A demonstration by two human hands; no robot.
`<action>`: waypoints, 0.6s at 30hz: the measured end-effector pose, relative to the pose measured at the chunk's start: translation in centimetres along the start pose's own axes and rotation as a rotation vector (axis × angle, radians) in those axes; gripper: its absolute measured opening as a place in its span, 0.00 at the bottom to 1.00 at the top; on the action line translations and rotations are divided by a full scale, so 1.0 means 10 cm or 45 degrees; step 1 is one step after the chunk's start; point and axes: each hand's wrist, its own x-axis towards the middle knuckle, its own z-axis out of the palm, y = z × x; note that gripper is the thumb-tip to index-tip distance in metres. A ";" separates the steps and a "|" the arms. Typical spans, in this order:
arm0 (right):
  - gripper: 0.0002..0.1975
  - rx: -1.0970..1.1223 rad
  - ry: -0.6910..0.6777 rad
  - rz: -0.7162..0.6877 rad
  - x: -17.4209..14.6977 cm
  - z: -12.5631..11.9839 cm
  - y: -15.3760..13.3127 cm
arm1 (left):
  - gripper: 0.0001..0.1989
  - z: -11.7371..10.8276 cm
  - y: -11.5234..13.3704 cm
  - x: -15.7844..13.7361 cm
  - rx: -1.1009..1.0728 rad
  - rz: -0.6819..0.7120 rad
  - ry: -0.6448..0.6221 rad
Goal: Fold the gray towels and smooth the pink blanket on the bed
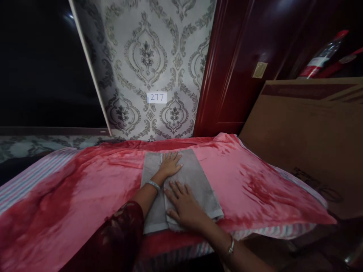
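A grey folded garment [195, 175] lies flat on the pink blanket, with a lengthwise fold edge near its middle and hemmed near corners. It looks like a pair of trousers, though I cannot be sure of its kind. My left hand [170, 165] rests palm down on its far part, fingers spread. Closer to me, my right hand [185, 207] presses flat on the same cloth beside the fold edge, its fingers also apart. Neither hand grips anything.
A red and pink plush blanket [232, 177] covers the surface, with striped cloth [36, 173] at its edges. A large cardboard box [306, 132] stands to the right, a bottle [323, 56] behind it. A dark screen [48, 64] is at the left.
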 end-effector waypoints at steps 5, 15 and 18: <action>0.33 -0.010 -0.037 -0.049 -0.10 0.25 -0.03 | 0.32 0.04 -0.02 -0.01 0.009 0.006 0.021; 0.25 0.117 0.302 0.148 0.55 -0.31 0.61 | 0.31 0.04 -0.06 -0.01 -0.038 0.038 0.082; 0.29 -0.128 0.317 0.549 0.81 -0.31 0.96 | 0.31 0.02 -0.04 0.00 -0.032 0.009 0.070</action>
